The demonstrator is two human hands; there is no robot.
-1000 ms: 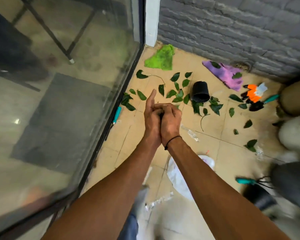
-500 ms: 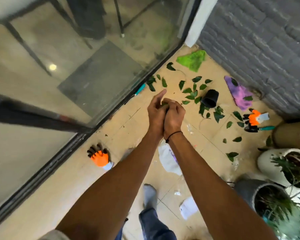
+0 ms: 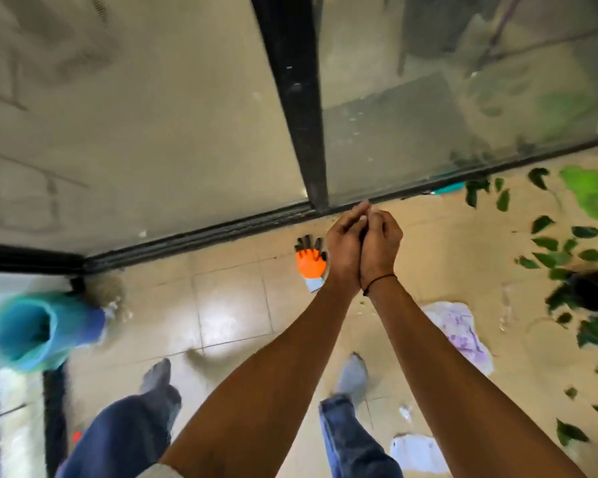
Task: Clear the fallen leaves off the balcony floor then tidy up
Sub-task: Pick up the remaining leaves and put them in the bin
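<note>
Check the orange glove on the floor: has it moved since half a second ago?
No. The orange glove lies just off the door track, fingers pointing toward it, as before; only the camera has swung round.

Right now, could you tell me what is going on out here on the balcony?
A person stands on the tiled floor by the glass door, left hand and right hand cupped together in front of them; whether they hold anything is hidden. Many green leaves still lie scattered at the right, around a tipped black pot. An orange work glove lies near the door track, and a bin lined with a blue bag stands at the left.
</note>
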